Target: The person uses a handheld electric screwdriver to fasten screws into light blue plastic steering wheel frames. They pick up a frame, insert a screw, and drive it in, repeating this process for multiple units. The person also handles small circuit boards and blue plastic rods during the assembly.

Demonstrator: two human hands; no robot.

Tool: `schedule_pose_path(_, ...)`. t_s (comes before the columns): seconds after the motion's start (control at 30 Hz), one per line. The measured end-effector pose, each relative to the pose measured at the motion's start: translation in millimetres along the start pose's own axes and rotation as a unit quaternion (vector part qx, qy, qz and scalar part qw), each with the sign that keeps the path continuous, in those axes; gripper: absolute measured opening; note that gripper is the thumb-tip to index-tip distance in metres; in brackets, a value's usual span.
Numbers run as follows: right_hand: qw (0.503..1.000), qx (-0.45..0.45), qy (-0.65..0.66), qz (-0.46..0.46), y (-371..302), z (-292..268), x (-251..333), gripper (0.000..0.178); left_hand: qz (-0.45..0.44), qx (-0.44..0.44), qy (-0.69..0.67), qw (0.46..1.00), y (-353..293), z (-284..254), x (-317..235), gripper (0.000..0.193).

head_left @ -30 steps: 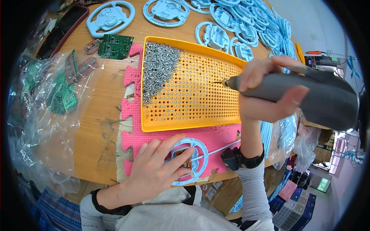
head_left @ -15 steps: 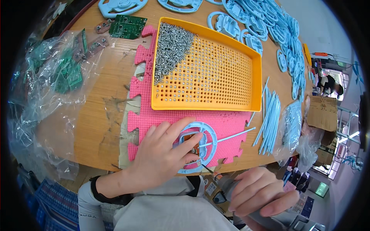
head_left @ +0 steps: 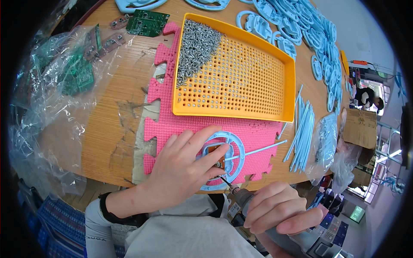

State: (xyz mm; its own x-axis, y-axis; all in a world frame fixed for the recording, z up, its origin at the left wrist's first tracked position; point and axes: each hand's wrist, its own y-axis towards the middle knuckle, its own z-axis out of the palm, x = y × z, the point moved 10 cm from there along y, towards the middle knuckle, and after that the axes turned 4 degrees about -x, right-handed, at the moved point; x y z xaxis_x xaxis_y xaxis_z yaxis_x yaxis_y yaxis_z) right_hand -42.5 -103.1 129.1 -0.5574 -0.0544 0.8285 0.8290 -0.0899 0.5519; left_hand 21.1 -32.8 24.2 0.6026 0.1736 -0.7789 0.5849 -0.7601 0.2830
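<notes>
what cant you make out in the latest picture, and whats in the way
All in the head view:
Small board: partly hidden inside the held toy wheel by the left hand.
Power screwdriver: handle partly covered by the right hand; whether its tip carries a screw is too small to tell.
Upper toy wheel: cut off by the top edge.
Bagged green boards: count blurred by crinkled plastic.

On the table: foam mat. On the mat: tray, screws heaped in its far left corner; before the tray, wheel frame under the left hand, screwdriver in the right hand. Right of the mat: loose rods, then bagged rods. Beyond the tray: more wheel frames. Left: circuit boards, plastic bag.
</notes>
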Motion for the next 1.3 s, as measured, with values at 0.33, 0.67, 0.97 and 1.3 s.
schedule_pose_path(0.33,1.000,-0.017,-0.022,0.008,-1,4,-5,0.015,-0.009,0.002,-0.015,1.000,-1,1,0,0.049)
schedule_pose_path(0.67,0.989,0.080,0.115,-0.050,29,-12,8,0.009,-0.017,0.009,-0.023,1.000,1,1,3,0.054)
schedule_pose_path(0.97,0.989,-0.082,-0.069,-0.103,98,-96,-27,0.067,-0.025,0.008,-0.024,0.999,-1,2,4,0.062)
schedule_pose_path(1.3,0.984,-0.151,-0.093,-0.008,106,-113,-78,0.066,-0.013,0.019,-0.012,1.000,-1,0,5,0.064)
